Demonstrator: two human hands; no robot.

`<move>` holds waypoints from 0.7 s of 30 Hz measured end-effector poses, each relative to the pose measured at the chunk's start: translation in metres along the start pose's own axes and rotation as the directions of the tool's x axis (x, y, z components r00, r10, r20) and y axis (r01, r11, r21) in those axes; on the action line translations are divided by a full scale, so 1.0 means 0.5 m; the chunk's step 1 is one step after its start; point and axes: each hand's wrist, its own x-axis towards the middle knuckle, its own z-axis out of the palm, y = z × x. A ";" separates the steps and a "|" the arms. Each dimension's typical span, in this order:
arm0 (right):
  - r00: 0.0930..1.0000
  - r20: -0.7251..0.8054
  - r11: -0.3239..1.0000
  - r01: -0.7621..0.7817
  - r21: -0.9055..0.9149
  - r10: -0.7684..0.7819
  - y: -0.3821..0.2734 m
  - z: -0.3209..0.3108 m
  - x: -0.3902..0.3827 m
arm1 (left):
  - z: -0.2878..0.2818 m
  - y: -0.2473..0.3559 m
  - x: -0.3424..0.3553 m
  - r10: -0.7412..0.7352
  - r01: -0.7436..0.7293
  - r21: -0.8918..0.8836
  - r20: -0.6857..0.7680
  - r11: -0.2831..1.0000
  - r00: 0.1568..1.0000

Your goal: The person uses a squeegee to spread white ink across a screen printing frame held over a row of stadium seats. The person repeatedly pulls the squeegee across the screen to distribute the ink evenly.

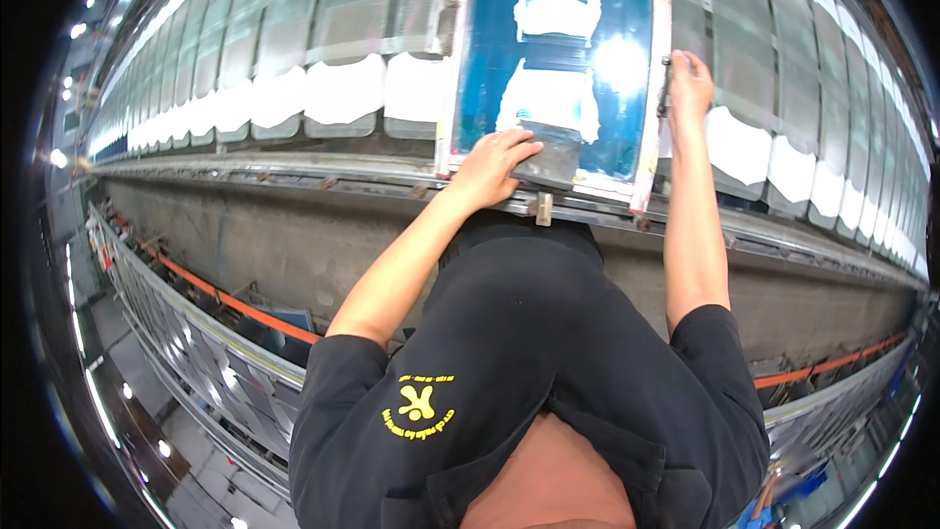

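Black shirt (548,304) nearest, a frame (660,39) of blue screen (490,49) with white patches (553,98) sits at the bench's (323,178) near edge, left hand's (488,168) fingers slightly spread at a grey block (553,157), right hand's (690,90) bent at the frame's right side, whether pinching I cannot tell, among pale panels (352,5), near an orange bar (240,301).

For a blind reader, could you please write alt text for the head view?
A person's left hand touches a grey piece on a blue framed panel with white patches; the right hand is at the frame's right edge. Grey-green strips with white ends flank it.
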 end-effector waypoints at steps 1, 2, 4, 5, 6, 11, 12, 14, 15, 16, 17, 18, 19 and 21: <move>0.996 0.034 0.994 -0.082 0.071 0.080 -0.046 0.007 -0.020 | -0.017 -0.006 -0.012 -0.016 0.016 -0.006 -0.001 1.000 1.000; 0.999 0.032 1.000 -0.012 0.023 0.012 -0.041 0.038 -0.034 | -0.037 -0.017 -0.023 -0.032 0.032 -0.011 -0.001 0.999 0.999; 0.989 0.001 0.985 0.148 -0.087 -0.148 0.000 0.084 -0.046 | -0.081 -0.063 -0.020 -0.023 0.023 -0.036 0.009 0.999 1.000; 0.980 0.012 0.975 0.201 -0.096 -0.201 0.023 0.116 -0.065 | -0.106 -0.091 -0.029 -0.034 0.034 -0.009 0.009 0.999 0.999; 0.979 -0.027 0.976 0.201 -0.089 -0.204 0.034 0.162 -0.093 | -0.131 -0.120 -0.041 -0.047 0.047 0.018 0.011 0.999 0.999; 0.994 0.023 0.986 0.106 -0.132 -0.104 0.029 0.324 -0.210 | -0.230 -0.252 -0.119 -0.105 0.103 0.097 0.016 0.990 0.994; 0.992 0.003 0.983 0.129 -0.127 -0.130 0.029 0.347 -0.236 | -0.243 -0.269 -0.126 -0.082 0.079 0.108 0.027 0.991 0.996; 0.999 -0.002 0.960 0.039 -0.276 -0.041 0.012 0.366 -0.238 | -0.264 -0.300 -0.133 -0.037 0.031 0.128 0.049 0.991 0.998; 0.999 0.019 0.962 0.035 -0.271 -0.031 0.017 0.372 -0.239 | -0.293 -0.300 -0.113 -0.020 0.013 0.073 0.092 0.997 0.996; 0.999 0.042 0.963 0.032 -0.266 -0.022 0.027 0.371 -0.231 | -0.312 -0.301 -0.094 -0.019 0.016 0.040 0.087 0.999 0.996; 0.998 0.064 0.965 0.028 -0.261 -0.012 0.040 0.366 -0.229 | -0.327 -0.303 -0.075 -0.020 0.019 0.007 0.082 1.000 0.996; 0.998 0.060 0.957 0.047 -0.288 -0.031 0.048 0.368 -0.227 | -0.341 -0.310 -0.050 -0.022 0.023 -0.020 0.068 1.000 0.997; 0.997 0.056 0.947 0.066 -0.314 -0.050 0.056 0.369 -0.226 | -0.350 -0.320 -0.026 0.006 -0.005 -0.012 0.056 1.000 0.998; 0.998 0.050 0.934 0.052 -0.353 -0.037 0.071 0.368 -0.230 | -0.360 -0.356 0.028 -0.070 0.069 0.007 0.109 0.998 0.992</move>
